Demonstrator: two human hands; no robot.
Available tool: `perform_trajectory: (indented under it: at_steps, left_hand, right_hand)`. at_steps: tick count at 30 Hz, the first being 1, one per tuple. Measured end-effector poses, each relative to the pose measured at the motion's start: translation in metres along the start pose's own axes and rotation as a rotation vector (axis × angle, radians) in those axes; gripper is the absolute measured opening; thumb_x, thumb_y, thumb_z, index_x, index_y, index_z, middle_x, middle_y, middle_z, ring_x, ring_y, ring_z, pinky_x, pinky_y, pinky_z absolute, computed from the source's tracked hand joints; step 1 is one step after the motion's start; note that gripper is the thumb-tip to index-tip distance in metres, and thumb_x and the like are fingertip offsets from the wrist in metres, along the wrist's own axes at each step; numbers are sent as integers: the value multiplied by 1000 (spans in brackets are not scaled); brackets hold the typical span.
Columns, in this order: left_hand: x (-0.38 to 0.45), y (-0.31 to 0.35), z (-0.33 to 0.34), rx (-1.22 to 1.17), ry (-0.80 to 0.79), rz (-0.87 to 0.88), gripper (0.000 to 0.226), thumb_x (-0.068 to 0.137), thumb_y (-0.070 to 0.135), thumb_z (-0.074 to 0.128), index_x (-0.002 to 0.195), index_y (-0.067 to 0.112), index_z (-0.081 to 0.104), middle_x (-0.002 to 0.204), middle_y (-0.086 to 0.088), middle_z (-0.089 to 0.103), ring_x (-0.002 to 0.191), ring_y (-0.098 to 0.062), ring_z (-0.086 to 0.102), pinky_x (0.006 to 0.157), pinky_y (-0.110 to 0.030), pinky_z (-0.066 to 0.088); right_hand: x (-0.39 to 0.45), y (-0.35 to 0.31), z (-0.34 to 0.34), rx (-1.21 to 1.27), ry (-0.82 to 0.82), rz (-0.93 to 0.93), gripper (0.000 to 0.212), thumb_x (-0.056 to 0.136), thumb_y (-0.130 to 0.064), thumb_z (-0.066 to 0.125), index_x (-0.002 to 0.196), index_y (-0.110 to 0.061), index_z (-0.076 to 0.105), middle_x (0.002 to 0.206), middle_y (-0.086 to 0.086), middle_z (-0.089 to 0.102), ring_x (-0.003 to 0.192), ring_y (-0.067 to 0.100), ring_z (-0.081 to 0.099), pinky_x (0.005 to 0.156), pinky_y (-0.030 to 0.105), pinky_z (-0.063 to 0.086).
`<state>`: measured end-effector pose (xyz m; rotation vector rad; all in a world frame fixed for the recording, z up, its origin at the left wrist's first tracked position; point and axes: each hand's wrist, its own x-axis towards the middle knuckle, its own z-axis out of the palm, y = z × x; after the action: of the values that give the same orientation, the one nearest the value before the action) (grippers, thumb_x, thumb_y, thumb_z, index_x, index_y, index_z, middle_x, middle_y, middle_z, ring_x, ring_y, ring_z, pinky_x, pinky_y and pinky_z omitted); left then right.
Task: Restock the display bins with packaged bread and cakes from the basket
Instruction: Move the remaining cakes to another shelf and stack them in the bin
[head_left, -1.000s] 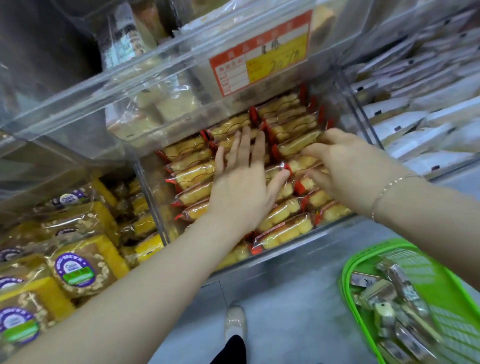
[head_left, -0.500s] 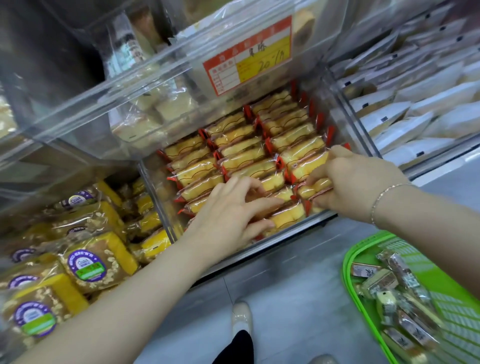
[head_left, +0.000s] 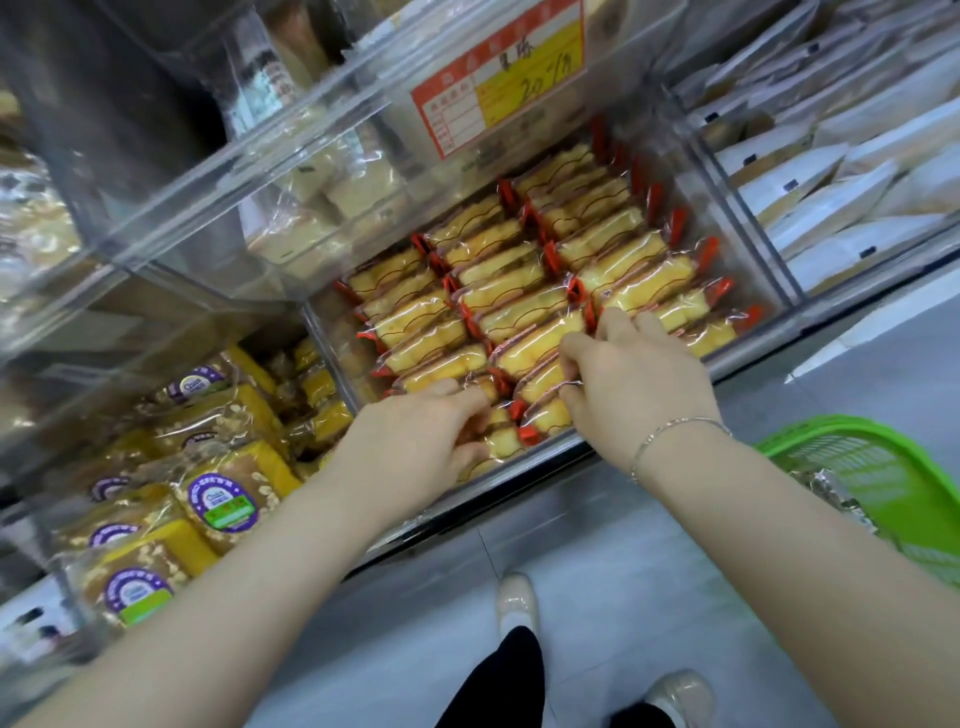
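cakes (head_left: 524, 312) lie crosswise in bin (head_left: 769, 260); both hands' fingers (head_left: 571, 348) curled on front packs.

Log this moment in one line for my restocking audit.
left hand: grips front-row cake pack | right hand: fingers on cake packs | bin: full rows | green basket: beside

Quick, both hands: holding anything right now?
Left hand: fingers curled on a front-row cake pack.
Right hand: fingers pinching a neighbouring pack.
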<state>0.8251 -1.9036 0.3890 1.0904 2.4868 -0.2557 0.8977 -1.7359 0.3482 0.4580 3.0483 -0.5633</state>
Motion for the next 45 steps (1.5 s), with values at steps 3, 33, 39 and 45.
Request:
perform_trajectory:
  at_steps: [3, 33, 39, 45]
  left_hand:
    - [-3, 18, -15, 87, 57, -44, 9, 93, 35, 52, 102, 32, 53, 97, 11, 54, 89, -15, 61, 70, -37, 56]
    - [356, 412, 490, 15, -302, 561, 118, 62, 86, 53, 149, 13, 20, 153, -28, 11, 138, -43, 25, 112, -42, 27]
    - [318, 409, 513, 107, -407, 567, 120, 63, 84, 55, 152, 14, 14, 155, -28, 11, 140, -45, 22, 113, -48, 24]
    - [337, 406, 509, -292, -656, 437, 83, 66, 22, 84, 138, 13, 43, 132, -9, 54, 118, -29, 52, 105, -38, 37]
  right_hand:
    - [-10, 10, -10, 354, 120, -3, 15, 91, -26, 54, 99, -20, 64, 100, 0, 52, 99, 20, 47, 78, 32, 43]
    - [-245, 483, 448, -242, -404, 1060, 71, 78, -32, 66, 141, -25, 32, 136, 12, 38, 129, 31, 37, 103, 42, 33]
    - [-232, 464, 409, -81, -570, 1239, 34, 63, -42, 76, 87, -20, 65, 81, -3, 60, 77, 19, 57, 58, 24, 43]
    - [-252, 462, 399, 267, -621, 1194, 33, 71, -37, 77, 89, -14, 61, 95, 4, 58, 82, 19, 55, 58, 24, 39]
